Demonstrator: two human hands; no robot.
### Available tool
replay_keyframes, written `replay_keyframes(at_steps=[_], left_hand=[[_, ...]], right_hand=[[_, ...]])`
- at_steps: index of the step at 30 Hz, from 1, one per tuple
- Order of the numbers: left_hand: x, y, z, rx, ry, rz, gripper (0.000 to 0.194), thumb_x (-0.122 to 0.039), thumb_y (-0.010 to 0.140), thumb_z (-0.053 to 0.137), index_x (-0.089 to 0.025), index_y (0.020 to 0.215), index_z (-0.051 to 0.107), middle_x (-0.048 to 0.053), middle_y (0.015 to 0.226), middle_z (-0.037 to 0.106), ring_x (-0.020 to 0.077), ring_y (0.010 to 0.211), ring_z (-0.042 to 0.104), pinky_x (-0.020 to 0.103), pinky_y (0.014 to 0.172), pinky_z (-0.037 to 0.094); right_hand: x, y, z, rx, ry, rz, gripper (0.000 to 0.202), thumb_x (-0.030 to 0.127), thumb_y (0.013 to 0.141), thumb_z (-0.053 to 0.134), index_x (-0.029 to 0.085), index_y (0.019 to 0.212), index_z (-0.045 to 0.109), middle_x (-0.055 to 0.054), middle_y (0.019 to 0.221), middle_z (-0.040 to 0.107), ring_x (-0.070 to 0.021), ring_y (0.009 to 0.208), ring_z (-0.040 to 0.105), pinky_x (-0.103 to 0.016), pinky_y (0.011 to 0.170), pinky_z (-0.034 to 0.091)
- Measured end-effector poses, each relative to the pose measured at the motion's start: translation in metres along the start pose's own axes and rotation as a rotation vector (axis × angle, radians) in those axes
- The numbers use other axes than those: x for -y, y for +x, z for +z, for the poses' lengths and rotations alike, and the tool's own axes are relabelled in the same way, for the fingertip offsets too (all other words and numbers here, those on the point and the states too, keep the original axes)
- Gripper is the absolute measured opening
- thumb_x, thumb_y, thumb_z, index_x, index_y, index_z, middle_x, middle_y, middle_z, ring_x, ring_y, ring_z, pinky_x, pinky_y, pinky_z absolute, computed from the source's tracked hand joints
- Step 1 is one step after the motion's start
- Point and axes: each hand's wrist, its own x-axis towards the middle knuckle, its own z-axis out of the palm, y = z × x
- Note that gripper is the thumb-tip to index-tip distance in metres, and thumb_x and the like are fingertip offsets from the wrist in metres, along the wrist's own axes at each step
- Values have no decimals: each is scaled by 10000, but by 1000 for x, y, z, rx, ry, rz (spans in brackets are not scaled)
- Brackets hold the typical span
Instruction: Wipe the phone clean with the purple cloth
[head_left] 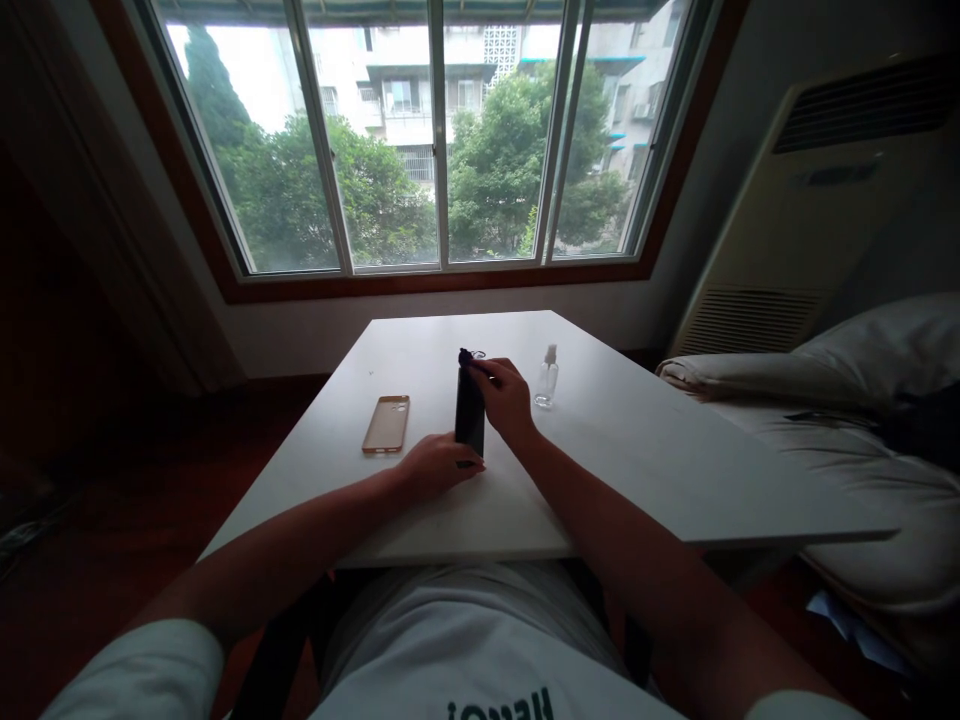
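A dark phone (470, 412) stands upright on its end above the white table, its narrow side partly turned to me. Low down, my left hand (439, 463) is closed around the phone's lower end. At the top, my right hand (510, 398) pinches a small dark cloth (466, 357) with a thin cord loop, pressed against the phone's upper edge. Left of the phone lies a gold-rimmed clear phone case (387, 424). A small clear spray bottle (547, 378) stands upright to the right of my right hand.
The white table (637, 460) has angled far corners and reaches to my lap. Beyond it is a window (390, 150) with a brown frame. A beige air conditioner (817, 190) and a padded light-coloured seat (862, 420) are on the right.
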Motion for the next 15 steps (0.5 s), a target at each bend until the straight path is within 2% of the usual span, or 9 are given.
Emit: replay_keyframes(at_steps=[5,8,12,15], left_hand=[[2,-1,-3,-76,-56,-2,111,-337,850,776,-301,936,835,42,954,772,191,779,712,270,722,517],[1,1,-4,-173,-202,-87,121,-353,821,802,-272,904,837,50,914,777,181,734,703,262,688,521],[5,6,-4,-280,-411,-236,224,-408,802,807,-199,880,829,64,829,780,185,700,693,262,646,514],[10,9,-4,-313,-500,-323,247,-401,773,825,-172,865,824,67,806,780,192,708,696,265,649,510]], right_hand=[[-6,-1,2,24,5,89,318,453,908,650,222,1096,763,-79,1098,675,-212,957,655,-351,831,575],[-6,-5,6,98,-10,119,293,427,898,658,223,1075,773,-76,1080,681,-208,930,652,-348,817,564],[-6,-8,9,368,-17,132,196,332,859,691,239,989,805,-58,1034,683,-192,909,647,-341,845,537],[-7,-8,7,603,38,135,221,241,855,644,239,998,812,-62,1059,673,-190,934,652,-336,853,532]])
